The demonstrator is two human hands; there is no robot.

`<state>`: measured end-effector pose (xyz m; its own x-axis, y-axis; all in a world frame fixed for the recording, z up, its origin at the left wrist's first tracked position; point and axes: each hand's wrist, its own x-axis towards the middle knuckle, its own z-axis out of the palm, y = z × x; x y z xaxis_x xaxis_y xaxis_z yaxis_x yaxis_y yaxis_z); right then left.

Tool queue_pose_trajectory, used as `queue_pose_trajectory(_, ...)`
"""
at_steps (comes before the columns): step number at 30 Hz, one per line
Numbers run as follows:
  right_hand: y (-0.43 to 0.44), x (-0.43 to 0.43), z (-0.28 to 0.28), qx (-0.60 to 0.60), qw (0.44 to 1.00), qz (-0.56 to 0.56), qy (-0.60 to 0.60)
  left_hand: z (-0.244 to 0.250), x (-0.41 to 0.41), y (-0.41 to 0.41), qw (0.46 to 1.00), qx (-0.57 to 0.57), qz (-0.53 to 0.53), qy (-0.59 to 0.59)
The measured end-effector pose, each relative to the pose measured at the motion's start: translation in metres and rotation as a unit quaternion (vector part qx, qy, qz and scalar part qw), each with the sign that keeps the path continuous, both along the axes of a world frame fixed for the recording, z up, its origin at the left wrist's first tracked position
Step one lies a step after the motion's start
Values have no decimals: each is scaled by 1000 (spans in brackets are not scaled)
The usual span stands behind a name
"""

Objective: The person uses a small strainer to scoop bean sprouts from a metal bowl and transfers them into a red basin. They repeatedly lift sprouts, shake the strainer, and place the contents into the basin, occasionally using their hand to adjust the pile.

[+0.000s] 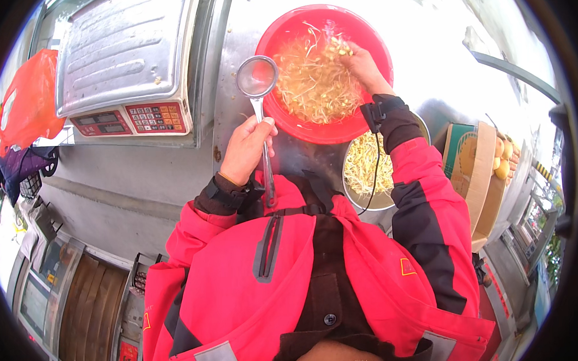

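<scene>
My left hand (247, 148) grips the handle of a small metal strainer ladle (256, 76), whose round mesh head overlaps the left rim of a red plastic basin (284, 32). Bean sprouts (314, 89) lie in water in the basin. Over its right side, my right hand (361, 66) has its fingers closed on some bean sprouts near the water's surface. Below my right wrist stands a metal bowl (373, 204) with more bean sprouts (367, 166), partly hidden by my sleeve and a black cord.
A digital scale (129, 120) with a metal tray (122, 52) stands at the left, beside a red plastic bag (31, 101). A cardboard box (484, 173) is at the right, near potato-like produce and what look like eggs (513, 163).
</scene>
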<state>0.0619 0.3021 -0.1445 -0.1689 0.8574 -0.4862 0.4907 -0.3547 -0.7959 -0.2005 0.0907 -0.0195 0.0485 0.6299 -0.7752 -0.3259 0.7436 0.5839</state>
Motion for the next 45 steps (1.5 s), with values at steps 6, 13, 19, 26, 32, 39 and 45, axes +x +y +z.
queue_pose_trajectory(6, 2, 3, 4, -34, 999, 19, 13, 2, 2, 1, 1000, 9, 5, -5)
queue_pose_trajectory(13, 2, -1, 0, -81, 996, 10, 43, 0, 1, 1, 1000, 7, 0, -1)
queue_pose_trajectory(19, -1, -4, 8, -177, 957, -108, 201, 0, 0, -2, 1000, 6, 4, 2)
queue_pose_trajectory(26, -1, 7, -1, -230, 935, -132, 237, -2, -1, -3, 1000, -2, 18, -9)
queue_pose_trajectory(32, -11, -32, 0, 9, 989, 119, -87, 1, 1, -2, 1000, -5, 27, -5)
queue_pose_trajectory(39, -3, -47, -14, -17, 984, 149, -101, 3, -2, -3, 999, -2, 35, -3)
queue_pose_trajectory(45, -5, -35, 17, -221, 949, -80, 210, -1, -5, -6, 999, -9, 40, -9)
